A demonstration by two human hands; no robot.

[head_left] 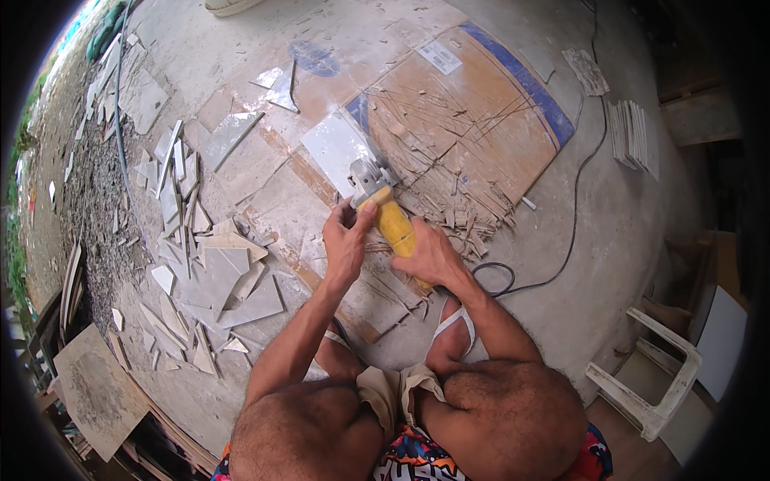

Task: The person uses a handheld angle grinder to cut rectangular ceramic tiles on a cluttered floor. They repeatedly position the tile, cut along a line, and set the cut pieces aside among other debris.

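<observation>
On the grey concrete floor [545, 337], a flat brown cardboard sheet with a blue border [473, 96] is lying with a rectangular white tile [327, 146] at its left edge. A yellow-bodied, grey-headed angle grinder [395, 226] is pointing over the tile's near end. The right hand [433, 255] is wrapping closed fingers around its yellow body, while the left hand [346, 247] is curling partly closed fingers around it near the head.

Yellow-bodied angle grinder [395, 226] with grey metal head [369, 178]; left grip [346, 247] at neck, right grip [434, 255] around rear body. Flat white tile [330, 148] at the head; broken grey-white tile shards [228, 269], left, on grey concrete floor [553, 301].
</observation>
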